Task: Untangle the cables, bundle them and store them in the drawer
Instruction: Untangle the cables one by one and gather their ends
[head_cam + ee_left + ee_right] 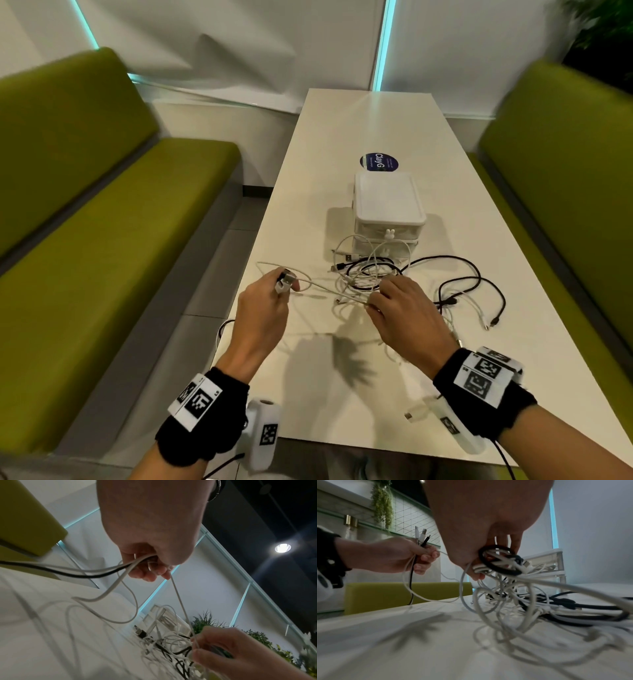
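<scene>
A tangle of white and black cables (366, 277) lies on the white table (342, 144) in front of a small white drawer unit (388, 202). My left hand (274, 291) is raised at the table's left edge and grips several cable ends (421, 536), their plugs sticking up above the fist. A white cable (180, 601) runs taut from it to my right hand (390, 301), which grips a bunch of white and black loops (498, 562) just above the tangle. More black cable (472, 274) trails to the right.
Green benches (102, 205) flank the table on both sides. A round blue sticker (378, 161) lies behind the drawer unit. A white plug (416, 413) rests near the table's front edge by my right wrist. The drawers look closed.
</scene>
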Motion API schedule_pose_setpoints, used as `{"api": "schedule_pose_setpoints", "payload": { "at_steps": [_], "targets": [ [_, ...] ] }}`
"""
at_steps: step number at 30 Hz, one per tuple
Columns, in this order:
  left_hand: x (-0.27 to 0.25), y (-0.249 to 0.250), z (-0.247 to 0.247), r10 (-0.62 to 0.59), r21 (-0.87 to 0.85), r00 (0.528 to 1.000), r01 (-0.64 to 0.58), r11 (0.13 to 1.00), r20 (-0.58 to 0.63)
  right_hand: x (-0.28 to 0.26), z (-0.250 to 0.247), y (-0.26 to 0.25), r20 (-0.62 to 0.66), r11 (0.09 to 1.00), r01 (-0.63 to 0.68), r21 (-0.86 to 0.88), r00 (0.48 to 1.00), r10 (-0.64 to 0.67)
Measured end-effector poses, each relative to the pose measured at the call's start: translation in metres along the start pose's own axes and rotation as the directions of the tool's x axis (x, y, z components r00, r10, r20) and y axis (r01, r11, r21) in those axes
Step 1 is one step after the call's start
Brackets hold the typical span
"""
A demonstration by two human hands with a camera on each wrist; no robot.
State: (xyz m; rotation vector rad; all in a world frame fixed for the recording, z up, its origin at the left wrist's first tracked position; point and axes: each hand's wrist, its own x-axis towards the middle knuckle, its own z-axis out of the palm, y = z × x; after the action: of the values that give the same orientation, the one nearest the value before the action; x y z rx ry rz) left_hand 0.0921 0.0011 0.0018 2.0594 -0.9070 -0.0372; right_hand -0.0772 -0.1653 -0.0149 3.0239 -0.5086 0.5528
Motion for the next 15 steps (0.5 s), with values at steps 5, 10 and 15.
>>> {"api": "schedule_pose_setpoints", "payload": {
  "at_steps": [5,10,15],
  "targets": [
    [0.009,-0.013,-0.001,-0.137,0.055,0.989,0.134,0.989,0.054,-0.002,0.006,0.007,0.061,0.993,-0.099,-0.072,0.993,0.103],
    [0.004,-0.001,0.002,0.022,0.215,0.989,-0.053,0.975,0.146,0.001,0.006,-0.003,0.073,0.994,-0.11,-0.003,0.991,0.11],
    [-0.018,0.027,0.036,0.257,0.205,0.863,-0.373,0.905,0.435,0.003,0.0,-0.022,0.122,0.993,-0.092,0.079,0.989,0.082]
  ]
}}
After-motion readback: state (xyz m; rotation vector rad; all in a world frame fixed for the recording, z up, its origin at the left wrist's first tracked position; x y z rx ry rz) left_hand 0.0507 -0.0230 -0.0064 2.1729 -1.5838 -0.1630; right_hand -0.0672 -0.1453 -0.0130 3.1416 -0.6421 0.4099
